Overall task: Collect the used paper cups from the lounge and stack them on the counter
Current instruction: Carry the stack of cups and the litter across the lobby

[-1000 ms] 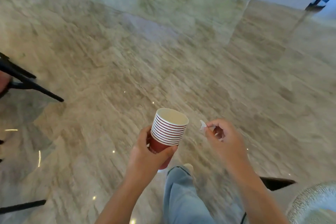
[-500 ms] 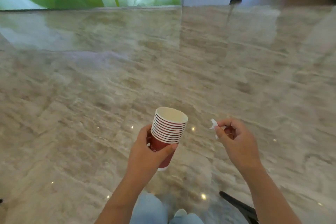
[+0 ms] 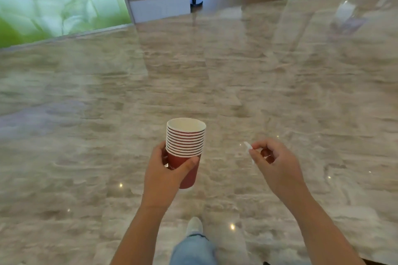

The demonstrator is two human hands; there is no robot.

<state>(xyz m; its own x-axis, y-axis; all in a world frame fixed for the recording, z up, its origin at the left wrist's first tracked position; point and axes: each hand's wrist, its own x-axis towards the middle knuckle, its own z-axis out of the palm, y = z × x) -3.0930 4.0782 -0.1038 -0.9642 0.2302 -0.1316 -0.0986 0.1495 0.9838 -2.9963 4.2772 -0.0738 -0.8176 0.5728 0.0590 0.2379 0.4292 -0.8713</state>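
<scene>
Cups in hand above marble floor

Left hand [image 3: 165, 175] wraps an upright stack of nested red paper cups [image 3: 185, 148]. Right hand [image 3: 274, 163], loosely curled beside it, pinches a small white scrap [image 3: 247, 146] between its fingertips.

The cups [image 3: 185, 146] are dark red outside, with white rims forming thin red-and-white stripes down the stack; the top cup is cream-white inside. A small white scrap [image 3: 247, 146] shows at the right hand [image 3: 275, 168]. The floor [image 3: 86, 114] is glossy beige-grey marble with wavy brown veins and small bright light spots. The wall panel [image 3: 53, 0] is blurred green and white. The jeans [image 3: 193, 249] are pale blue, and the shoe [image 3: 194, 225] is off-white.
</scene>
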